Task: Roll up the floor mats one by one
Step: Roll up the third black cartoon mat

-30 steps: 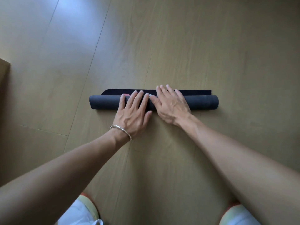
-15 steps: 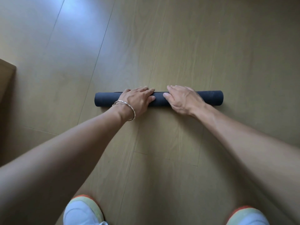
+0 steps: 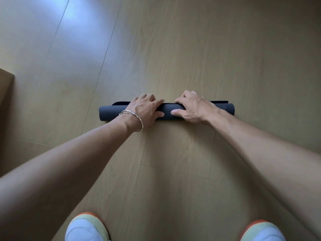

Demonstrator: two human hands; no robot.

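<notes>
A dark grey floor mat (image 3: pixel 166 111) lies rolled into a tube across the wooden floor, with a thin black strip of its free end showing along the far side. My left hand (image 3: pixel 145 109), with a silver bracelet at the wrist, grips the roll left of its middle, fingers curled over the top and thumb on the near side. My right hand (image 3: pixel 192 107) grips the roll just right of the middle in the same way. Both ends of the roll stick out past my hands.
Light wooden floorboards (image 3: pixel 191 49) spread all around the roll. A brown furniture corner (image 3: pixel 5 80) juts in at the left edge. My two shoe tips (image 3: pixel 85 228) (image 3: pixel 262 231) show at the bottom.
My hands went from lying flat on the roll to curling round it. The roll moved away from me, then the mat's free edge showed again along its far side.
</notes>
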